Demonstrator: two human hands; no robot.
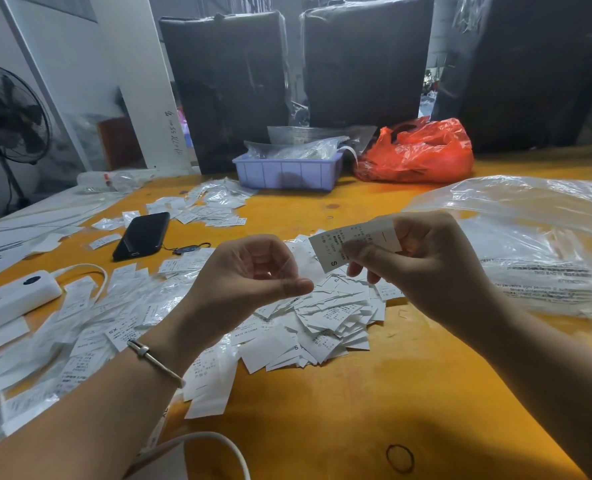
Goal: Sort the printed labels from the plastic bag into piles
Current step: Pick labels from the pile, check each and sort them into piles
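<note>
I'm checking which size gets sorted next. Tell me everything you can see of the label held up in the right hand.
The label is a small white strip, thin like paper or fabric tape, printed in black. A large letter S sits at its lower left end; the finer rows of print are too small to read. It is held above the table, tilted, its left end lower. The right hand pinches its right end between thumb and fingers, covering that part. The left hand does not touch it.

A: Which colours are recorded on the table (356,393)?
B: Orange-yellow. White labels (329,320) printed black are spread on it; a black phone (142,235), lilac tray (289,173) and red bag (422,154) are set behind.
</note>
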